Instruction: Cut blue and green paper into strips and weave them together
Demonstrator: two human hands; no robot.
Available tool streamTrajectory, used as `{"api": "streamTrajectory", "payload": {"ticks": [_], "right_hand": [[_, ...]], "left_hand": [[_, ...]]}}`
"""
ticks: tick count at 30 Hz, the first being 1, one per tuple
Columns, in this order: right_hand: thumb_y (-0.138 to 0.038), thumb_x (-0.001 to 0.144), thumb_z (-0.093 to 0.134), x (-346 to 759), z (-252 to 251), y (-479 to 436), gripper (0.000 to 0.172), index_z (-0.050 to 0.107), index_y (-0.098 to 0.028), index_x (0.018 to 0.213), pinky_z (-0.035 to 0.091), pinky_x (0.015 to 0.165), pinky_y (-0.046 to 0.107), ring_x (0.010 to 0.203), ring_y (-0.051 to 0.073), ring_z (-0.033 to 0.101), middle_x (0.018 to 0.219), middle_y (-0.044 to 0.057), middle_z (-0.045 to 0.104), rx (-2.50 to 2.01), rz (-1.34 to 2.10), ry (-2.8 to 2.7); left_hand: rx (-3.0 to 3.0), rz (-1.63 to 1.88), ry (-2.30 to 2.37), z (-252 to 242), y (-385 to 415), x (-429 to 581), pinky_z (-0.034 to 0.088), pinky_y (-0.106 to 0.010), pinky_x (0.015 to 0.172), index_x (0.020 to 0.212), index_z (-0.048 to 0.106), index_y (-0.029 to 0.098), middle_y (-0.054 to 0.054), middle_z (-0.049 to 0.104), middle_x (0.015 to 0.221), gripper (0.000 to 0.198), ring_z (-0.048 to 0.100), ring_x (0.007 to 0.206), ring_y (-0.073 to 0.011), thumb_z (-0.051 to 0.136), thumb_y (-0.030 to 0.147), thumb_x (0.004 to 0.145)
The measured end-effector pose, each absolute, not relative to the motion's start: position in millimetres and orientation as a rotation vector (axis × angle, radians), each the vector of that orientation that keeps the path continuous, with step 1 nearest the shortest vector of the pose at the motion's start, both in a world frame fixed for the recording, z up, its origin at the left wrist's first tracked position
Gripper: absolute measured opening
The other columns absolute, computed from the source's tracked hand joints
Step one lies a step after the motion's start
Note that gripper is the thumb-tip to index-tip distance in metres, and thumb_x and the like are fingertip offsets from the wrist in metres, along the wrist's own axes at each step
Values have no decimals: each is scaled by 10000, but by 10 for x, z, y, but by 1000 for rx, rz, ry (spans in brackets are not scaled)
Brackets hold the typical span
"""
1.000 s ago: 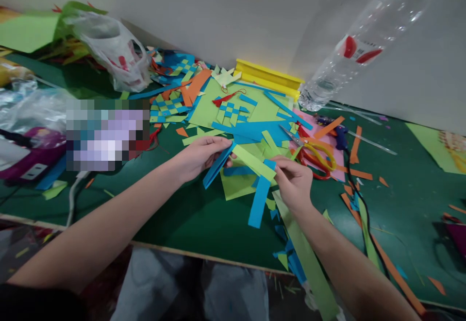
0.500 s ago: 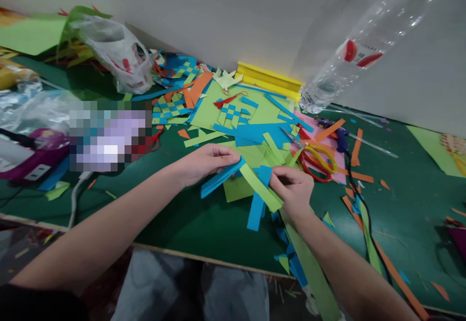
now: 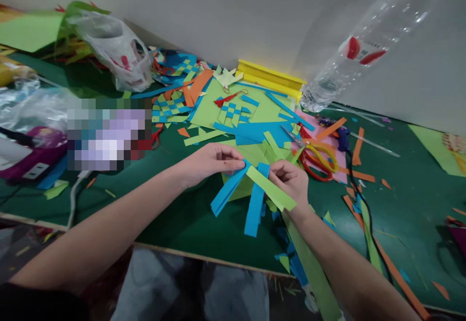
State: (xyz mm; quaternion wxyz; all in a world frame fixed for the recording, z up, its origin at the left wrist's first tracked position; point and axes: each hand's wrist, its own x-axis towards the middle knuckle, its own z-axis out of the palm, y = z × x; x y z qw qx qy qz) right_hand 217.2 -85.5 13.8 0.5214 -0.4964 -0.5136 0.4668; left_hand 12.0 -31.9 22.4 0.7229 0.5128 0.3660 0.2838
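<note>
My left hand (image 3: pixel 222 160) pinches the top end of a folded blue paper strip (image 3: pixel 228 191), which slants down to the left. My right hand (image 3: pixel 289 177) is closed on the upper end of another blue paper strip (image 3: pixel 255 209) that hangs downward. A light green paper strip (image 3: pixel 271 189) runs between the two, crossing over the right blue strip and ending near my right wrist. Where the strips meet at my left fingertips, I cannot tell how they are joined. Beyond the hands lies a woven blue and green paper piece (image 3: pixel 233 111) on green sheets.
Scissors with red and yellow handles (image 3: pixel 320 158) lie right of my hands. A yellow plastic channel (image 3: pixel 269 77) and a clear bottle (image 3: pixel 349 54) stand against the wall. At left are a plastic bag (image 3: pixel 120 59) and a purple power strip (image 3: pixel 40 160). A black cable (image 3: pixel 358 194) crosses the right side.
The left blue strip has swung to hang more steeply, and the green strip has shifted right. Both hands stay close together, still gripping the strips.
</note>
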Motion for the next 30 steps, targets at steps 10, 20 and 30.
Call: {"api": "streamTrajectory", "payload": {"ticks": [10,20,30], "right_hand": [[-444,651,832,2200,-62,-832,298,644,-216,687,437,329,226,344,123,542,474,-27,618,-1079,1329,-1118],[-222,729,721,2227,-16,-898,95,645,-220,785,487,526,236,573,119,591,687,-18,651,-1092,1010,-1578],[-538,811,654,2193,13,-889,404,719,-258,1095,588,878,373,997,238,705,1055,50,757,-1140,1161,-1469]], "left_hand": [[1129,554,766,258,-327,146,484,-207,620,713,681,146,11,670,628,230,604,588,-89,858,268,632],[1248,526,802,269,-345,171,476,-232,647,711,652,150,4,671,654,213,618,628,-108,811,287,673],[1248,714,810,191,-310,112,470,-231,678,772,620,165,19,650,678,233,604,664,-102,776,337,755]]}}
